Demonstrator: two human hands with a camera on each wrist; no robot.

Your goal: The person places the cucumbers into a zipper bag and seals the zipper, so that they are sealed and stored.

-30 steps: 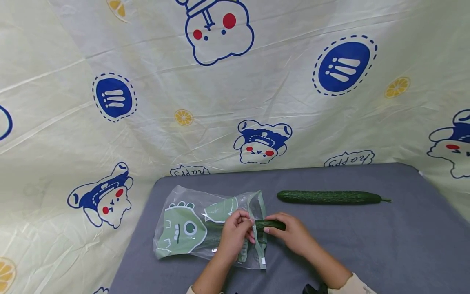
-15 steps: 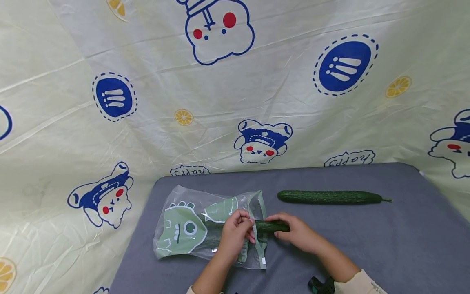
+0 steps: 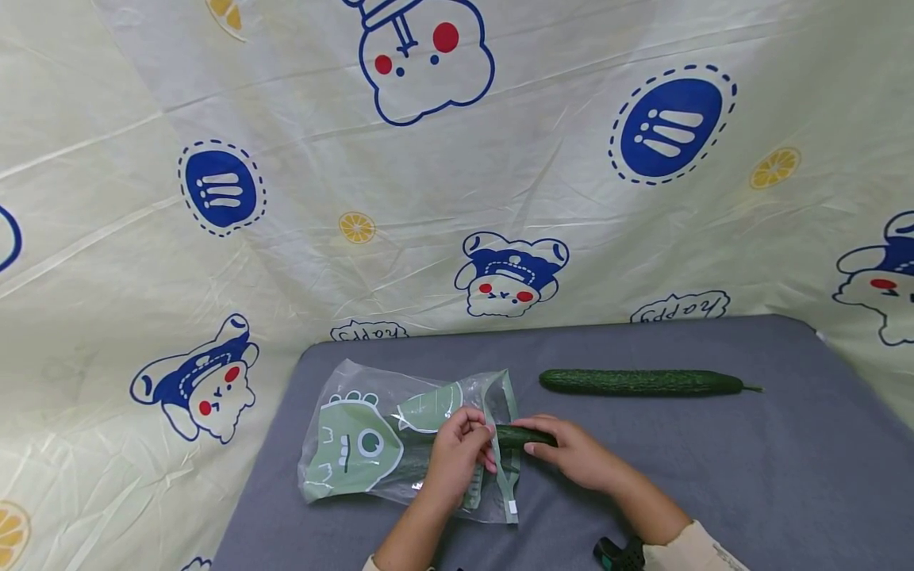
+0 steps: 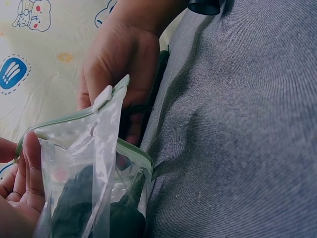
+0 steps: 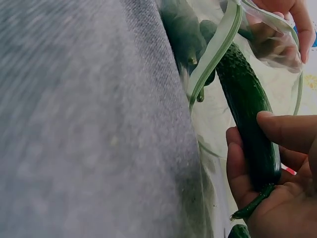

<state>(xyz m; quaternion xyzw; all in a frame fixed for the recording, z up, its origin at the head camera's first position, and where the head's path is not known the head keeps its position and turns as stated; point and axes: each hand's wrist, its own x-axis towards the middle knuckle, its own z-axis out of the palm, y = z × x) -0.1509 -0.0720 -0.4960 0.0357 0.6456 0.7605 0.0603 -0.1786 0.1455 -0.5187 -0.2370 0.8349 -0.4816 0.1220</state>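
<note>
A clear zip bag (image 3: 336, 468) with green cartoon print lies on the grey cloth, its mouth to the right. At that mouth my left hand (image 3: 453, 456) pinches the bag's edge between thumb and fingers. My right hand (image 3: 581, 456) grips a dark green cucumber (image 5: 247, 116) near its stem end, thumb on one side and fingers on the other. The cucumber's far part is inside the bag; its stem end sticks out. Through the plastic, the right wrist view shows other dark green cucumbers (image 5: 181, 32) in the bag.
Another long cucumber (image 3: 643, 382) lies behind my right hand, stem pointing right. The table's grey cloth (image 3: 750, 476) extends to the right. Beyond the back edge hangs a pale printed sheet (image 3: 300, 270). A small black device (image 3: 617, 553) is at my right sleeve.
My right hand slid right along the cucumber's end, the cucumber showing further out, then came back left with it a little. The left hand and bag stayed put.
</note>
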